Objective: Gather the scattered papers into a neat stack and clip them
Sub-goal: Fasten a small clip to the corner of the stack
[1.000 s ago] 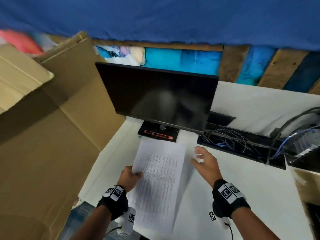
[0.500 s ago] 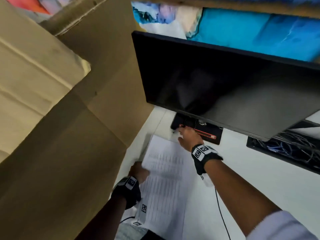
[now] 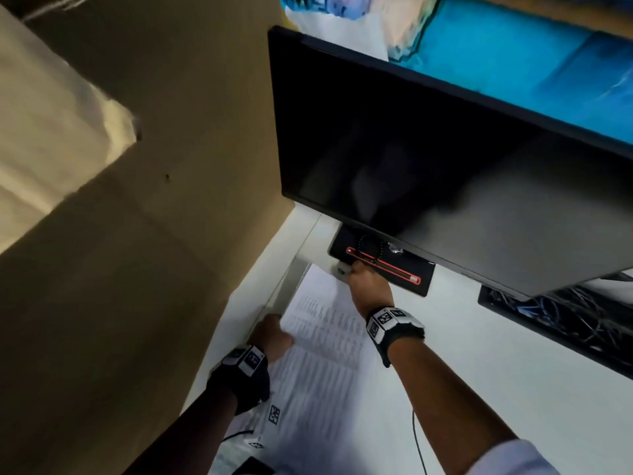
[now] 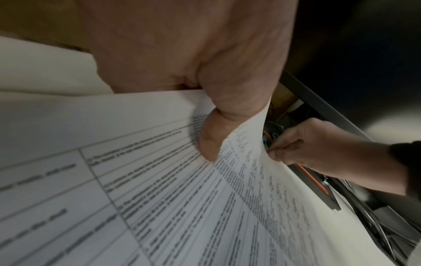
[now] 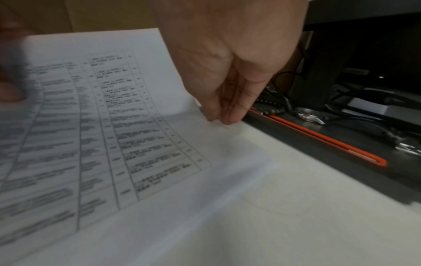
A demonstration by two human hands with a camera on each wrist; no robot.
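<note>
Though gripped, papers (image 4: pixel 159 198) table-printed, curling.

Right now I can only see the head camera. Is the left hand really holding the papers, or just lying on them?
Observer: Holding. The left wrist view shows the left hand with its thumb pressed on top of the papers, pinching their edge.
Operator: And the right hand's fingers? I only see its back!
Observer: The right wrist view shows the right hand with its fingers pointing down, tips bunched at the papers' far edge beside the monitor base. Whether they pinch anything, I cannot tell.
</note>
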